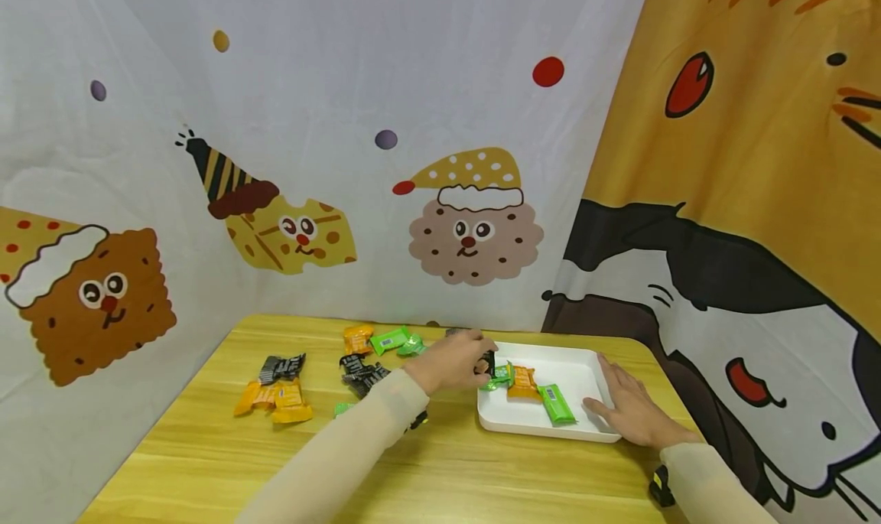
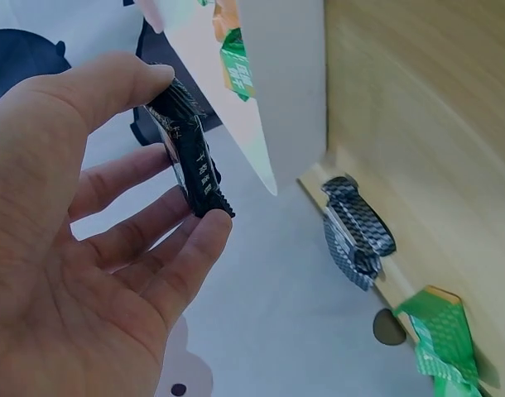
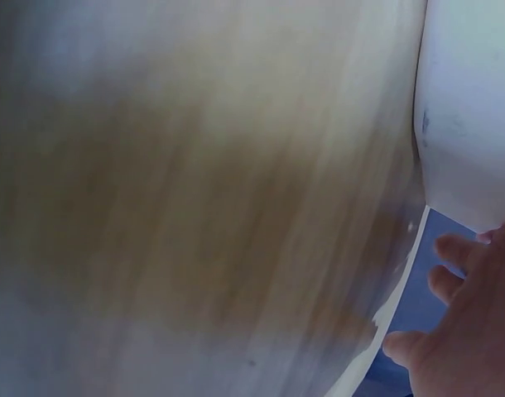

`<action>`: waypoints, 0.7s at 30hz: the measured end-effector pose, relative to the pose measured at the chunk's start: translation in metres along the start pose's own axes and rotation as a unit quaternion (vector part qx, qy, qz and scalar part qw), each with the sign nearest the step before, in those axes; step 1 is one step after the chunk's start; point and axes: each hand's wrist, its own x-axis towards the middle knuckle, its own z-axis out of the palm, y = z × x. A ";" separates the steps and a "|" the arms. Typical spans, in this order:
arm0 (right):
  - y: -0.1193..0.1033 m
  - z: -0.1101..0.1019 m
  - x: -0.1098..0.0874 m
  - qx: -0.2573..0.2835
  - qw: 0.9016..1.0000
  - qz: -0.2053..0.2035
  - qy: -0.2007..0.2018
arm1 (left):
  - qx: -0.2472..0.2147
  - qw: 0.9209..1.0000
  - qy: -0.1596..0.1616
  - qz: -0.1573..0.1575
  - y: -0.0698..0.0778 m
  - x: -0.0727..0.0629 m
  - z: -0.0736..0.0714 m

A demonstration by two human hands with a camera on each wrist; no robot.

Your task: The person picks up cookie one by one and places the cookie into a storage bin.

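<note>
My left hand (image 1: 450,363) pinches a small black-wrapped snack packet (image 2: 193,157) between thumb and fingertips, over the left edge of a white tray (image 1: 537,427). In the tray lie an orange packet (image 1: 525,383), a bright green packet (image 1: 556,405) and, partly behind my left hand, another green packet (image 1: 501,375). Against the tray's right side rests my right hand (image 1: 633,409), with its fingers extended along the outside and the thumb over the rim. The right wrist view shows part of this hand beside the white tray wall (image 3: 472,107).
On the wooden table (image 1: 440,463), left of the tray, lie loose packets: black ones (image 1: 368,377), an orange one (image 1: 357,339) and green ones (image 1: 389,340). Farther left, orange packets (image 1: 292,403) sit by a black one (image 1: 282,368). A printed cloth (image 1: 440,65) hangs behind the table.
</note>
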 end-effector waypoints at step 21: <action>0.004 0.001 0.001 -0.007 1.000 -0.007 0.005 | -0.002 0.999 -0.008 0.036 0.031 0.032 0.005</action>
